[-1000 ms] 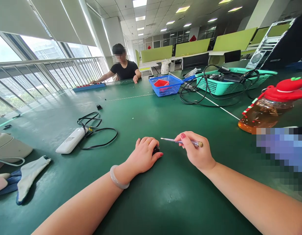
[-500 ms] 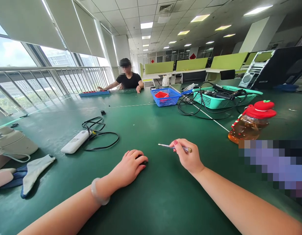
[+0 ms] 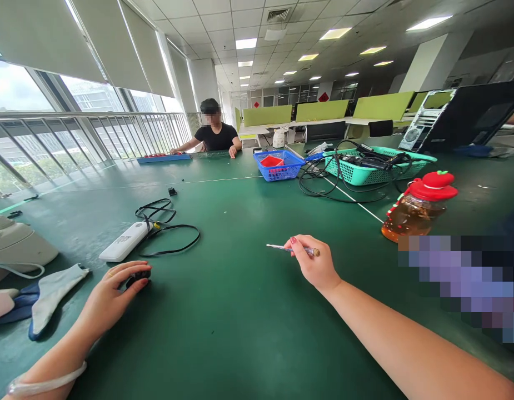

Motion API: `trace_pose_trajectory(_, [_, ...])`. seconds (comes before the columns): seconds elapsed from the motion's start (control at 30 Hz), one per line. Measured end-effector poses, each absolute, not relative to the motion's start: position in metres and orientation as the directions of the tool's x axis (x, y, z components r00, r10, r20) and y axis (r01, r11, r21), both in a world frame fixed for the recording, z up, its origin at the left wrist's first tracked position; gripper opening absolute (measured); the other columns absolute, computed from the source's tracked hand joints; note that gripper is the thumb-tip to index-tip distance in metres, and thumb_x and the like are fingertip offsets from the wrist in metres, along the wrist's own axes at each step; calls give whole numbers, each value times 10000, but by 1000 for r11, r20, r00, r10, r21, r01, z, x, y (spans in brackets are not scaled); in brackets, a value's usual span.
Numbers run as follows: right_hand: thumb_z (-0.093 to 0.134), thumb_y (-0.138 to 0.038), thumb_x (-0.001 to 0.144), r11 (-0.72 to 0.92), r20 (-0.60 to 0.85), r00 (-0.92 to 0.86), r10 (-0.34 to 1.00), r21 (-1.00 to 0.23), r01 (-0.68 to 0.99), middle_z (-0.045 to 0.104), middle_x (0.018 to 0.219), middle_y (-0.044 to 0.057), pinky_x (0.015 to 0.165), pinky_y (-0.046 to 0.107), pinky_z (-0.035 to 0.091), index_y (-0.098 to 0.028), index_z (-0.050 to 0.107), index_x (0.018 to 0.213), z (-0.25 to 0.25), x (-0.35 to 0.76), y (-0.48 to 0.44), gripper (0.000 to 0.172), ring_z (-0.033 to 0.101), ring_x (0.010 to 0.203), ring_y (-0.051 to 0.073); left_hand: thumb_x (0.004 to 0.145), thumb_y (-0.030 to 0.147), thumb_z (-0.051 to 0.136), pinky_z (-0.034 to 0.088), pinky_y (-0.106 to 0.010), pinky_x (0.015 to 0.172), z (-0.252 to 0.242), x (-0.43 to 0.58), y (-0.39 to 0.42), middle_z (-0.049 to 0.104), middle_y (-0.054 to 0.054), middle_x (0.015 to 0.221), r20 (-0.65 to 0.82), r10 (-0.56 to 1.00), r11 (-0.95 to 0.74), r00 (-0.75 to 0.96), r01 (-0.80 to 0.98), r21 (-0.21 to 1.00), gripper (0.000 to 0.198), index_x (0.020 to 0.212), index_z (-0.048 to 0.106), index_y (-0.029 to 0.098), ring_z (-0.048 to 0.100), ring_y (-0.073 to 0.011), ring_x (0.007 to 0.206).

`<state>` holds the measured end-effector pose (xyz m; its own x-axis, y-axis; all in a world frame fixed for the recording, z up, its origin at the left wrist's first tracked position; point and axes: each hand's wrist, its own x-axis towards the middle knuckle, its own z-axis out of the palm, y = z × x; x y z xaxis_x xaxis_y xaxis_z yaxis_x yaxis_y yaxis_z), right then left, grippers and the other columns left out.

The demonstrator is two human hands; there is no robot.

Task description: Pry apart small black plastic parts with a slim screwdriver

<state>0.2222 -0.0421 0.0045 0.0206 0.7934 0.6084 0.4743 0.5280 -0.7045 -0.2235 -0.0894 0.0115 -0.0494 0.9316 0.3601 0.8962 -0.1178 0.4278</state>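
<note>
My left hand (image 3: 110, 294) is closed around a small black object (image 3: 140, 275) at the left of the green table. Fingers cover most of that object, and its kind cannot be made out. A white power strip (image 3: 125, 243) with a black cord lies just beyond this hand. In my right hand (image 3: 315, 266) is a small screwdriver (image 3: 282, 248), gripped by its clear handle with a brownish end. Its thin metal tip points left, a little above the tabletop.
Blue-and-white gloves (image 3: 56, 294) lie at the far left beside a beige device (image 3: 19, 244). A red-lidded jar (image 3: 415, 216) stands at right. Behind are a blue basket (image 3: 282, 173) and a green basket (image 3: 367, 176) of cables. Across the table sits a person (image 3: 215, 133).
My left hand has moved far to the left with the black object, from mid-table to near the power strip. My right hand still holds the screwdriver in nearly the same place.
</note>
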Motion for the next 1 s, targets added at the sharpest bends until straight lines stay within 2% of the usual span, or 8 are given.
trace_pose_trajectory(0.07, [465, -393, 928, 518, 604, 32, 796, -708, 479, 634, 584, 13, 570, 278, 461, -229, 696, 693, 4, 222, -42, 368, 616, 600, 175, 711, 642, 608, 483, -481, 995, 17, -220, -92, 702, -93, 1109, 334, 922, -33, -197, 818, 574, 541, 1037, 684, 218, 633, -293, 1050])
trace_pose_trajectory(0.17, [468, -395, 925, 507, 596, 40, 802, -714, 483, 630, 577, 11, 572, 279, 465, -226, 696, 692, 3, 223, -41, 367, 620, 601, 177, 613, 643, 697, 555, -429, 897, 22, -213, -95, 727, -93, 1023, 198, 928, 56, -315, 645, 762, 636, 1056, 657, 188, 682, -267, 924])
trace_pose_trajectory(0.3, [465, -394, 925, 505, 591, 32, 806, -715, 484, 629, 575, 12, 562, 274, 462, -219, 694, 689, 2, 224, -40, 373, 614, 590, 171, 555, 651, 728, 554, -426, 920, 22, -214, -95, 728, -101, 1005, 193, 910, 52, -367, 562, 825, 651, 1008, 637, 193, 683, -265, 953])
trace_pose_trajectory(0.53, [452, -419, 936, 495, 573, 20, 819, -724, 481, 628, 580, 14, 544, 264, 455, -214, 680, 676, 2, 224, -40, 402, 607, 586, 165, 646, 677, 643, 540, -444, 947, 20, -236, -99, 705, -113, 1118, 314, 905, -28, -287, 696, 717, 581, 991, 598, 212, 677, -274, 997])
trace_pose_trajectory(0.67, [449, -422, 939, 491, 566, 13, 825, -727, 480, 617, 575, 11, 535, 264, 445, -213, 682, 684, 3, 225, -40, 404, 593, 567, 161, 784, 600, 545, 481, -439, 1018, 24, -243, -104, 720, -53, 1131, 281, 945, 6, -169, 866, 500, 495, 1106, 636, 236, 659, -265, 1052])
trace_pose_trajectory(0.77, [452, -434, 940, 487, 560, 13, 829, -732, 477, 604, 566, 9, 533, 264, 443, -211, 681, 687, 3, 225, -41, 408, 580, 554, 156, 813, 589, 505, 475, -401, 1023, 23, -244, -103, 724, -16, 1152, 265, 963, -55, -52, 923, 382, 445, 1066, 682, 269, 654, -257, 1082])
trace_pose_trajectory(0.87, [455, -444, 941, 488, 557, 11, 831, -738, 465, 592, 556, 5, 537, 262, 447, -206, 679, 688, 3, 225, -41, 414, 568, 545, 152, 816, 598, 501, 487, -356, 1005, 21, -244, -101, 721, -1, 1168, 256, 967, -92, -1, 933, 349, 442, 1049, 701, 280, 661, -244, 1081])
trace_pose_trajectory(1.0, [457, -441, 938, 496, 555, 6, 832, -747, 442, 575, 546, 1, 528, 258, 439, -203, 674, 678, 2, 225, -39, 414, 543, 523, 143, 794, 652, 504, 546, -314, 881, 23, -238, -101, 735, -3, 1132, 221, 975, -42, -36, 940, 339, 494, 1047, 711, 281, 677, -244, 1033])
